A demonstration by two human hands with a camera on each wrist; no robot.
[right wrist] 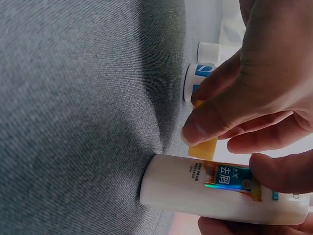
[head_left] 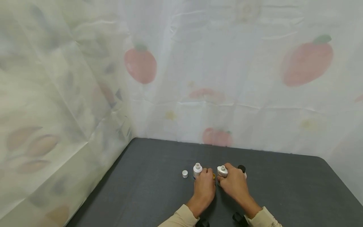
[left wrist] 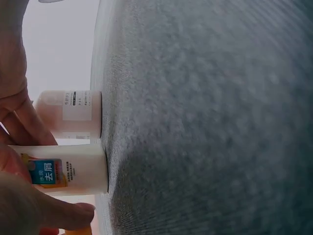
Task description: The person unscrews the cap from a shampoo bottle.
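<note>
My left hand pinches a small orange-yellow cap between thumb and fingers. Beside it, my right hand grips a white bottle with a teal label. That bottle has an uncapped neck, seen in the head view, and stands on the table, slightly tilted in the right wrist view. The cap is held low, close to the bottle's side. Just left of my left hand stands another uncapped white bottle with blue print, partly hidden by the fingers.
A white cap lies on the dark grey table, left of the bottles. Behind my right hand stands a pink bottle with a black cap. Fruit-printed curtains border the table at the back and left.
</note>
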